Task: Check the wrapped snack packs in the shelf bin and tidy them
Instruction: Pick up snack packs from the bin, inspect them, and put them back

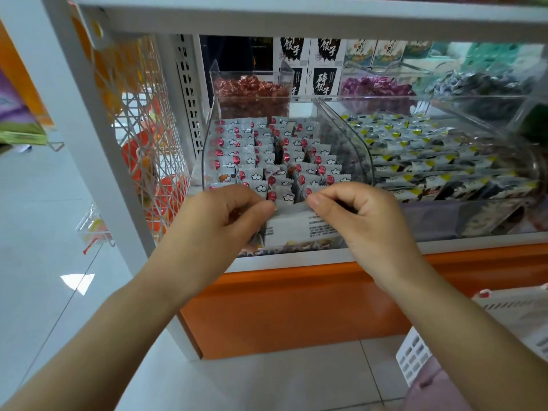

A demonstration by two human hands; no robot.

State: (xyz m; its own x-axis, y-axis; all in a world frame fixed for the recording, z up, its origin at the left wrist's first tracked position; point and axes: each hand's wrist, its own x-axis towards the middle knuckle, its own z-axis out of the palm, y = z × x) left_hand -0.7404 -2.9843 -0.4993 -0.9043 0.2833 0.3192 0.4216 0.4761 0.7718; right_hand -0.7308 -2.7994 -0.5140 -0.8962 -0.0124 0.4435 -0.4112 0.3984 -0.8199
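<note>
White snack pack [296, 228] spans sideways, left hand [219, 222] to right hand [363, 222].

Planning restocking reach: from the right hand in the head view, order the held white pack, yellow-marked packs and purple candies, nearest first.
1. white pack, pinched by the right hand, at the front.
2. yellow-marked packs, just to the right.
3. purple candies, at the rear, farthest.

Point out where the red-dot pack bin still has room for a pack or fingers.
One dark gap opens mid-bin between the pack rows, a smaller gap just right of it. The left columns are tight. The left hand and right hand crowd the front, pinching a pack. The yellow-marked bin is full.
</note>
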